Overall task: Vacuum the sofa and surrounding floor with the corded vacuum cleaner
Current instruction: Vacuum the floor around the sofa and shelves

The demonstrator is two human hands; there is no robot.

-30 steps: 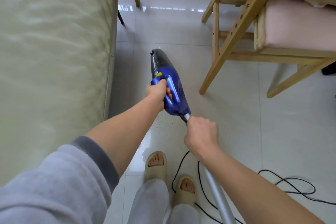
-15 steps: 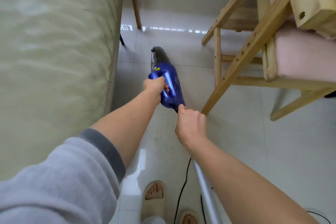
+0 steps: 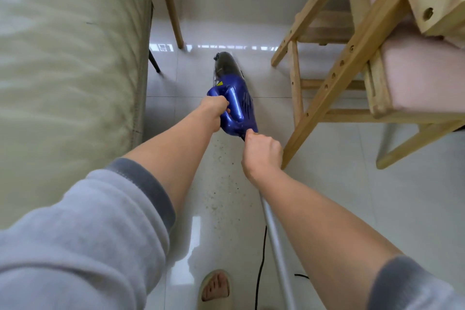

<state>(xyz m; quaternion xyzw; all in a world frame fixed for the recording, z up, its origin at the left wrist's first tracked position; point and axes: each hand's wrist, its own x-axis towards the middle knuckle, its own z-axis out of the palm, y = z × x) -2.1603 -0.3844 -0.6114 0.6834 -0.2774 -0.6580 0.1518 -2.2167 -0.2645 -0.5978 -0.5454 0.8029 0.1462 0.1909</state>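
Farther along the floor [image 3: 327, 196] than before — vacuum [image 3: 236, 103], both hands — left hand [image 3: 214, 111], right hand [image 3: 261, 153] — clenched around it.

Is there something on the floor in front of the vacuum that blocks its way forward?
Nothing visible lies directly ahead of the vacuum; the tile floor there is bare. The path is narrow: the sofa is on the left, a thin wooden leg ahead-left, and the wooden chair frame close on the right.

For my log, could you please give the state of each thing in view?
Vacuum: held off the floor.
Left hand: grips the vacuum's handle.
Right hand: grips the tube's top end.
Tube: slants down.
Cord: hangs slack.
Floor: speckled with crumbs.
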